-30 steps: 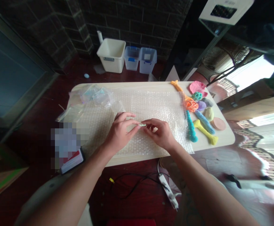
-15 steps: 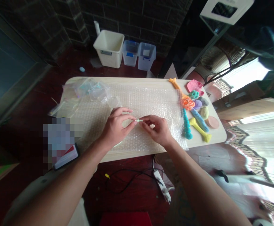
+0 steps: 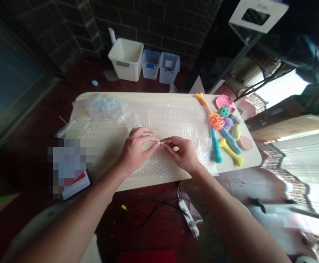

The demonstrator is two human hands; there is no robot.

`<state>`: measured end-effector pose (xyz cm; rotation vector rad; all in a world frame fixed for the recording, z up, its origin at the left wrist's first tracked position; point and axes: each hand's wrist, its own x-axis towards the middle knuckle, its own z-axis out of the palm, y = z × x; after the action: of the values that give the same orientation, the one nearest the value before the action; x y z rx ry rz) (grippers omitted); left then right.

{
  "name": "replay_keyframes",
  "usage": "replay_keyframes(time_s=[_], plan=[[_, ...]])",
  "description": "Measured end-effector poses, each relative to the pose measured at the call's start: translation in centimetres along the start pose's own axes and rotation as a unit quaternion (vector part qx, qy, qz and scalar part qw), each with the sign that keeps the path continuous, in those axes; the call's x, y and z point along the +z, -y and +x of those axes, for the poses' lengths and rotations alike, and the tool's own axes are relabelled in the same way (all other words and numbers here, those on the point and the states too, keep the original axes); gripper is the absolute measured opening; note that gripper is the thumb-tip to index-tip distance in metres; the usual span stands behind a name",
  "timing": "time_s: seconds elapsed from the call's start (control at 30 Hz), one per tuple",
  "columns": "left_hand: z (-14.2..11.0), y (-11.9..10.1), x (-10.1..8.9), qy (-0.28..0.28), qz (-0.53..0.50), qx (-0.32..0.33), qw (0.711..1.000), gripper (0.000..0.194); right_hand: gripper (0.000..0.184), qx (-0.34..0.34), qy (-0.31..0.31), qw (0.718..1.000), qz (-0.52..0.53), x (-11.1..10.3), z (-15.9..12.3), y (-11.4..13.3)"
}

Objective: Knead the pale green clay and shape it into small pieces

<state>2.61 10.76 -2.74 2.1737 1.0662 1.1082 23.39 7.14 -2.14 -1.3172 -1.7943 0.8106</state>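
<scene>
My left hand [image 3: 137, 149] and my right hand [image 3: 181, 152] meet over the middle of the bubble wrap [image 3: 173, 118]. Between their fingertips runs a short, thin, pale green and white strand [image 3: 161, 143], which looks knobbly or twisted. Thumb and index finger of my left hand pinch its left end, the other fingers of that hand held loosely apart. The right end is pinched by my right thumb and fingers. Whether the strand is clay or beads is too small to tell.
Colourful clay-like pieces lie at the table's right end, among them a yellow bone shape [image 3: 231, 152] and an orange piece [image 3: 216, 121]. Clear plastic bags [image 3: 110, 106] cover the left end. Beyond the table stand a white bin [image 3: 128, 60] and two clear tubs. A power strip [image 3: 188, 218] lies below.
The view has shifted slightly, so the table sits a little lower. Both hands keep their pinch on the strand, and less of its length shows between the fingertips.
</scene>
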Motion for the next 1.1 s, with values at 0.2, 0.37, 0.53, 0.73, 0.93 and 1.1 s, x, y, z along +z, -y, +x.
replay_keyframes(time_s=[0.2,0.37,0.53,0.73,0.93,1.1], plan=[[0.04,-0.14,-0.02,-0.001,-0.001,0.003,1.0,0.009,0.017,0.008,0.003,1.0,-0.006,-0.02,0.0,0.13],[0.05,-0.19,-0.12,-0.005,0.0,-0.004,1.0,0.009,0.027,0.029,-0.001,0.999,0.028,-0.06,-0.08,0.35],[0.03,-0.05,-0.23,-0.005,-0.002,-0.003,1.0,0.009,0.019,0.034,-0.018,0.999,0.027,-0.05,-0.15,0.4],[0.03,-0.01,-0.15,-0.007,0.002,0.003,1.0,0.01,0.017,0.026,-0.023,0.999,0.033,0.07,-0.13,0.17],[0.08,0.05,-0.13,-0.011,0.014,0.011,1.0,0.011,0.018,0.047,-0.015,0.997,0.055,0.18,-0.26,0.07],[0.1,0.37,-0.06,-0.03,0.018,0.023,0.999,0.009,0.033,0.109,-0.022,0.977,0.181,0.44,-0.18,0.0]])
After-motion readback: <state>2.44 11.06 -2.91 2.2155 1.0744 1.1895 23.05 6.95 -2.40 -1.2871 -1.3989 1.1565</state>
